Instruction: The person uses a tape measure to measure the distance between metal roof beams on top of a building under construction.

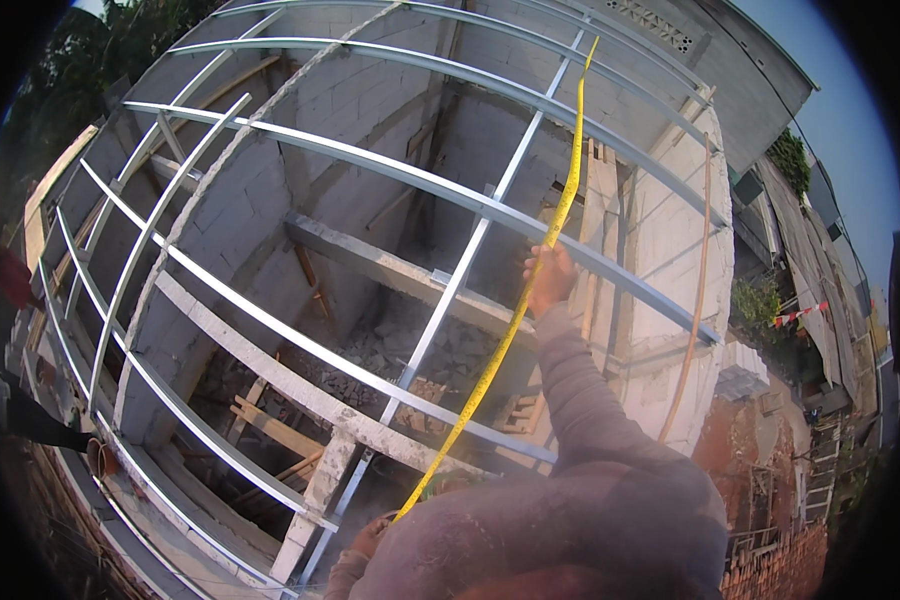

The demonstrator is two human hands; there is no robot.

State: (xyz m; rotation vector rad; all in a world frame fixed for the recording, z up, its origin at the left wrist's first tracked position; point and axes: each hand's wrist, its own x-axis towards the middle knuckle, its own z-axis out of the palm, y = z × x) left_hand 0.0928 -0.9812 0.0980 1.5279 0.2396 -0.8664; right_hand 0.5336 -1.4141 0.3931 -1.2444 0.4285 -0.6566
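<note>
- Carrying the tape (492, 370) on a long slant over the open frame, with its long axis from near left up to far right.
- With the right hand (551, 277) partway along it, leading a free run up and away toward the far bars (440, 64) and the rest back down to the left hand (372, 535).
- Nearer to the far end with the right hand; at the near end with the left hand.
- Clamped on the tape with the right grip, just where it crosses a silver bar (630, 285); close by that bar, contact hard to judge.
- Lying right of the cross-bar (463, 262), apart from it, closest to it at the far end; bending a little near the right hand.
- Reaching well forward with the right arm, sleeve (590, 395) rising from lower right and leaning slightly left, fingers curled.
- Tucked low and close to the body with the left hand, partly hidden by the shirt (530, 540); cannot tell how firmly closed at the tape's near end.
- Passing high over rubble (390, 325) and a concrete beam (390, 266), left of a pale wall (650, 395).
</note>
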